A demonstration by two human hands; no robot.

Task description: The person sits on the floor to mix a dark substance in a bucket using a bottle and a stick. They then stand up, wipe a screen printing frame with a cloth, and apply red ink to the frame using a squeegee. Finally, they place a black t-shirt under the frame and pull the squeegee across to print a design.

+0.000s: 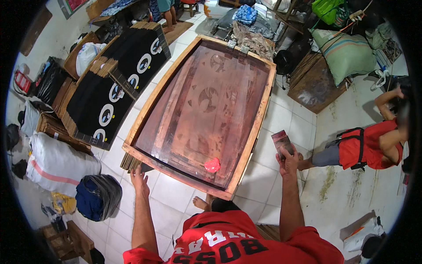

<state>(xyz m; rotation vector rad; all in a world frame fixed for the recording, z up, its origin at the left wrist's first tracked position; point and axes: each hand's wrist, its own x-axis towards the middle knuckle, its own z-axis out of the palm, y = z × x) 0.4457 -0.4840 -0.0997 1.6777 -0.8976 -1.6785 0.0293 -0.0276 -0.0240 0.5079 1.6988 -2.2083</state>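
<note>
A wooden-framed printing screen with a see-through reddish mesh lies in front of me. Faint round patterns show in its mesh. A blob of bright pink-red ink sits on the mesh near the close edge. To the right of the frame, my right hand grips a squeegee, a flat dark block stained reddish, held up away from the screen. Next to the near left corner, my left hand has its fingers stretched out by a stack of thin boards under the frame. Whether it touches them I cannot tell.
Black panels with white rings stand in stacks at the left. White sacks and a dark blue bundle lie nearer. Another person in red is at the right. Metal hinges sit at the frame's far edge.
</note>
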